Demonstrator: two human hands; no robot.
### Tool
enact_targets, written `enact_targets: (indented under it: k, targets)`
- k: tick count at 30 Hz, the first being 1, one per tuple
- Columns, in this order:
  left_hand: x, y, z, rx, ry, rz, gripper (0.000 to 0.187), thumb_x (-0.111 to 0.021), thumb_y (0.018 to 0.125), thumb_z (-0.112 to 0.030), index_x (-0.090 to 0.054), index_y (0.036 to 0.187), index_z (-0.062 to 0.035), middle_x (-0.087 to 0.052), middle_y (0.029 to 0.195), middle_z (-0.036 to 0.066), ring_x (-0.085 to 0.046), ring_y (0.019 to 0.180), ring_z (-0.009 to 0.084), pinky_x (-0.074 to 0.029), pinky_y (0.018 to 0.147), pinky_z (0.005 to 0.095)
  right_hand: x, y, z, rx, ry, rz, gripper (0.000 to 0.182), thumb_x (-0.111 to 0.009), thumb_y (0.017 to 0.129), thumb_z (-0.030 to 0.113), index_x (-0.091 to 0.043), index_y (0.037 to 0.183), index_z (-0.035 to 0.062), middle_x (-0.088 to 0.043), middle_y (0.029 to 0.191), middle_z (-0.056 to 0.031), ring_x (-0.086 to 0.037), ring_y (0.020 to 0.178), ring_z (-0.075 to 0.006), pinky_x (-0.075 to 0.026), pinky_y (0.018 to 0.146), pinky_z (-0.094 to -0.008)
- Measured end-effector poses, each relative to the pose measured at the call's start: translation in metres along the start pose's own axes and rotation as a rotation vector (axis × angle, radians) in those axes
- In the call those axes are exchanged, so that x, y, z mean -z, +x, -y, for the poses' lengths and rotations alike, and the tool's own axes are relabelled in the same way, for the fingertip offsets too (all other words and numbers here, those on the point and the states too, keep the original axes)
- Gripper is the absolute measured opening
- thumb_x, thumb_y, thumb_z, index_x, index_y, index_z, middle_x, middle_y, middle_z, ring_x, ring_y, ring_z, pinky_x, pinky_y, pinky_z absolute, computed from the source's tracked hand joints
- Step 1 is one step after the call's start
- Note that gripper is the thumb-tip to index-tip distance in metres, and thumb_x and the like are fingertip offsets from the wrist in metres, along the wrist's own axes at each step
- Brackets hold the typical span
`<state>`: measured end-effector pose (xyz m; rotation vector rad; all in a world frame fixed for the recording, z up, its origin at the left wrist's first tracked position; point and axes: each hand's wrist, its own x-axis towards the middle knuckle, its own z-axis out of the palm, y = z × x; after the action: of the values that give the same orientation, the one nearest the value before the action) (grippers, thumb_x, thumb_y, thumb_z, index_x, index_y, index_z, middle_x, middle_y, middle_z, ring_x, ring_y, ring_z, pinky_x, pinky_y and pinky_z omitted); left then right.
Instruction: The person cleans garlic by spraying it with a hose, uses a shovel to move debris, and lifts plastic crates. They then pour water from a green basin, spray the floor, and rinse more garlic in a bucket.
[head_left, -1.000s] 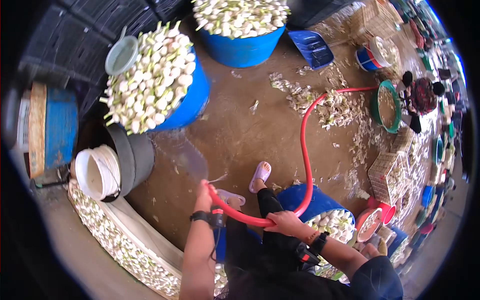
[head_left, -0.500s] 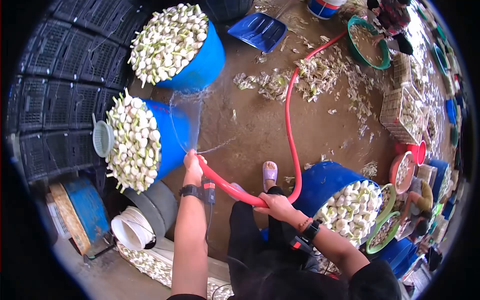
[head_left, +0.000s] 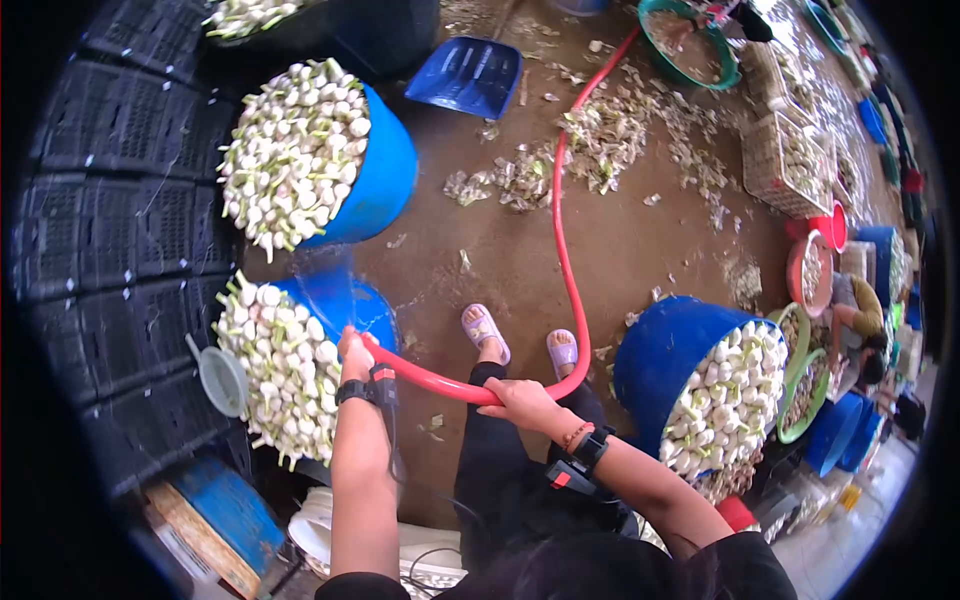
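Note:
My left hand (head_left: 355,350) is closed around the end of a red hose (head_left: 440,383), and water sprays from it onto the side of a blue barrel of garlic (head_left: 375,305). Farther along the hose, my right hand (head_left: 522,402) grips it in front of my legs. Whitish bulbs with green stems (head_left: 285,365) are heaped in that barrel. Above it in the view stands another blue barrel (head_left: 390,170) heaped with garlic. A third blue barrel (head_left: 655,370), full of bulbs, is to the right of my right hand.
Black crates (head_left: 120,220) line the left side. A blue shovel (head_left: 468,78) lies on the wet floor near peelings (head_left: 605,140). The hose runs to a green basin (head_left: 725,65), where a person's arm shows. Another person (head_left: 855,310) crouches at the right among basins.
The view has shifted, and both feet now show. My left hand and the water jet have moved closer to the lower left barrel. Both hands still hold the hose.

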<state>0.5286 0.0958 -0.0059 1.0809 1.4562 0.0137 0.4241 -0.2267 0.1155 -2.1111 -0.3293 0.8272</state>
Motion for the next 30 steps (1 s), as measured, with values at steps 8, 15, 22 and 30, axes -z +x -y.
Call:
enact_targets:
  k: [8, 15, 22, 30]
  targets:
    - [-0.046, 0.032, 0.072, 0.391, 0.325, 0.357, 0.024, -0.050, 0.083, -0.030, -0.044, 0.068, -0.0117, -0.042, 0.049, 0.005, -0.041, 0.038, 0.0176, -0.038, 0.036, 0.0312, -0.010, -0.025, 0.004, -0.181, 0.013, -0.074, 0.031, -0.060, 0.075, 0.034, -0.049, 0.082, 0.0065, -0.057, 0.069, -0.0130, -0.058, 0.068, -0.0316, -0.046, 0.061, -0.0410]
    - [-0.149, -0.048, 0.094, 0.364, 0.404, 0.635, 0.016, -0.051, 0.078, -0.023, -0.044, 0.074, -0.0101, -0.044, 0.053, 0.004, -0.044, 0.040, 0.0158, -0.039, 0.035, 0.0285, 0.038, -0.062, -0.006, -0.397, -0.020, -0.256, 0.025, -0.063, 0.070, 0.028, -0.052, 0.076, 0.0066, -0.056, 0.068, -0.0117, -0.057, 0.068, -0.0305, -0.045, 0.061, -0.0410]
    - [-0.102, -0.040, 0.125, 0.531, 0.298, 0.516, 0.016, -0.052, 0.078, -0.019, -0.044, 0.067, -0.0095, -0.041, 0.053, 0.000, -0.042, 0.039, 0.0108, -0.039, 0.035, 0.0222, 0.018, -0.098, -0.022, -0.330, -0.143, -0.208, 0.031, -0.067, 0.065, 0.032, -0.052, 0.075, 0.0065, -0.055, 0.068, -0.0118, -0.057, 0.071, -0.0276, -0.046, 0.060, -0.0382]
    - [-0.194, -0.127, 0.079, 0.258, 0.660, 0.779, 0.040, -0.045, 0.085, -0.047, -0.045, 0.101, -0.0100, -0.057, 0.079, 0.011, -0.057, 0.066, 0.0248, -0.051, 0.060, 0.0398, 0.058, -0.104, -0.007, -0.550, -0.148, -0.342, 0.031, -0.061, 0.073, 0.034, -0.051, 0.079, 0.0052, -0.058, 0.067, -0.0132, -0.059, 0.063, -0.0311, -0.047, 0.056, -0.0422]
